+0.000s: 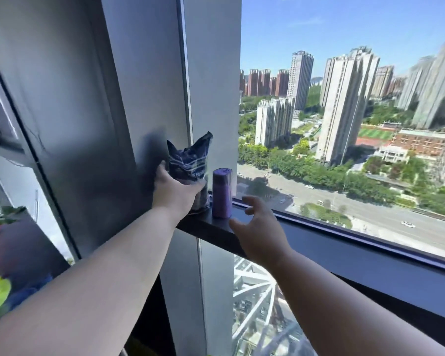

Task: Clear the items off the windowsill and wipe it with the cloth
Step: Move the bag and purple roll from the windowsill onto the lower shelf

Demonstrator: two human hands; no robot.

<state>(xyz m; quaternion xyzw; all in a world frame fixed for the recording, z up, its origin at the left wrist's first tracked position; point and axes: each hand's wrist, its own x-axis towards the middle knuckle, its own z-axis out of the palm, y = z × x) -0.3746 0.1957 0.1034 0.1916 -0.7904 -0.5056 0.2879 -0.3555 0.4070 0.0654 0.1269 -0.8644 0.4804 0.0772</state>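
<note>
A dark blue plastic bag [190, 163] with white print stands at the left end of the dark windowsill [319, 242], against the grey window post. My left hand [175, 191] is closed around the bag's lower half. Just right of the bag stands an upright purple roll [222, 192]. My right hand [260, 227] hovers over the sill a little right of the roll, fingers spread and holding nothing. No cloth is in view.
The grey post [144, 98] rises directly behind the bag. Window glass [344, 124] runs along the sill's far edge with a city view. A leafy plant and colourful items [0, 253] sit low on the left.
</note>
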